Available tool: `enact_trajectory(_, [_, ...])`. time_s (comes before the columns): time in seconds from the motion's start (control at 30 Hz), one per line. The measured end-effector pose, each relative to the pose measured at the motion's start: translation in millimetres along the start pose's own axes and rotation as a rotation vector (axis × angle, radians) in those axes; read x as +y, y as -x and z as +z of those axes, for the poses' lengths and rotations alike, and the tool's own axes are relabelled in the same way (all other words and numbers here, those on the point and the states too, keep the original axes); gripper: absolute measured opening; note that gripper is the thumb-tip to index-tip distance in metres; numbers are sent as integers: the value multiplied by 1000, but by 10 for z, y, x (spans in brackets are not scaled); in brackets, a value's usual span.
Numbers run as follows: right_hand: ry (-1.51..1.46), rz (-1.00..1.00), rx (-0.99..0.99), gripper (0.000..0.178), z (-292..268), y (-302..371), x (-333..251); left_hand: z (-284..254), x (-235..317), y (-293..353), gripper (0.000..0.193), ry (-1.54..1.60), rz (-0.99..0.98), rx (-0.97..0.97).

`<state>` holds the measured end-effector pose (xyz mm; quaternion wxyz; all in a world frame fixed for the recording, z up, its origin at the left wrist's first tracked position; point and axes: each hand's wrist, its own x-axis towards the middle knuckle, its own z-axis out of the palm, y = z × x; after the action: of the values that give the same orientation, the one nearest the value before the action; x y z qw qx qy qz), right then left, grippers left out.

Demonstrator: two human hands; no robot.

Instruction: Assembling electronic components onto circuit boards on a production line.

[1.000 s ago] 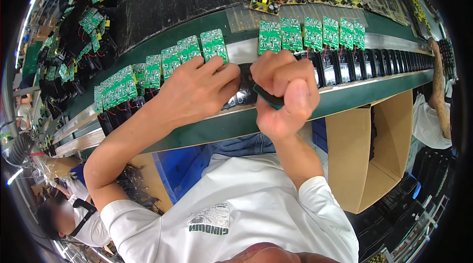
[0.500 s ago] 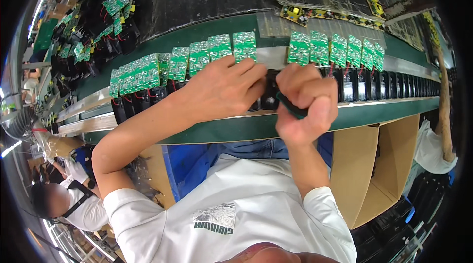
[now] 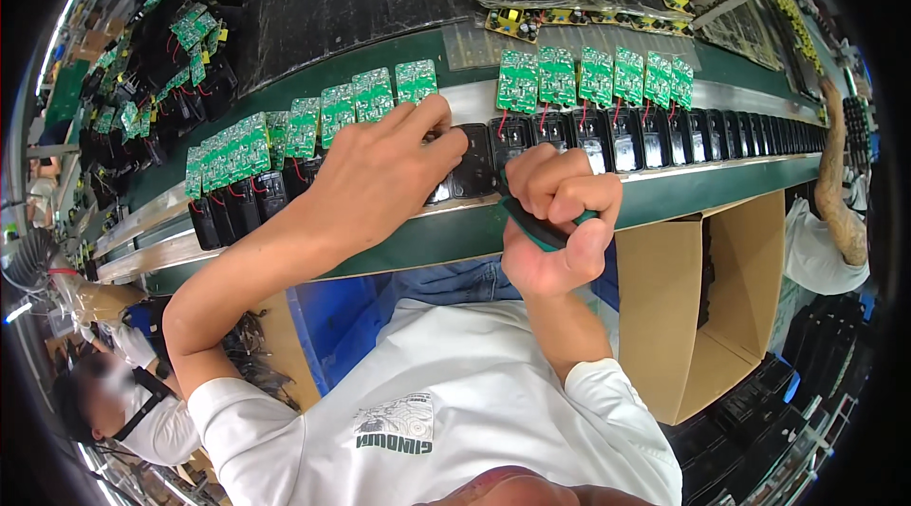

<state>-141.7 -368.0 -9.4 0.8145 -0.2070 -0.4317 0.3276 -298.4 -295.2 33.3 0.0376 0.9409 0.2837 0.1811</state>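
Left hand [image 3: 384, 165], one: fingers bent at the line of cases, just below the nearest green board; we cannot tell whether they pinch anything, since the back of the hand hides the tips.

Right hand [image 3: 562, 212], one: fist closed firmly around a tool [image 3: 534, 224], black and green. We cannot make out its working end, which is lost near the fingers.

Middle case [image 3: 472, 163], one, black: on the bench [image 3: 655, 205], between the two hands, no board showing above it.

Boards, two groups: left boards [image 3: 228, 160] and right boards [image 3: 518, 79], leaning along the metal rail [image 3: 469, 100]; red wires [image 3: 503, 123] run down toward the cases.

Case row [image 3: 655, 141], black, set side by side to the right.

Handling notes, our judgement: the step looks like tool work at the middle case. We do best to brace that case with the left hand, keep those fingers out of the tool's path, press in short, measured strokes, and steer the fist clear of the wires.
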Motion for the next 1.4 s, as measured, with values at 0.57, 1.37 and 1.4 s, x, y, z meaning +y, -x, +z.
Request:
enact_trajectory(0.57, [26, 16, -5, 28, 2, 9, -28, 108, 85, -120, 7, -253, -62, -81])
enact_trajectory(1.37, [-53, 164, -64, 27, -91, -380, 218, 371, -18, -289, 12, -91, 3, 63])
enact_trajectory(1.4, [-44, 180, 3, 27, -42, -374, 220, 384, -31, -276, 11, -98, 17, 42])
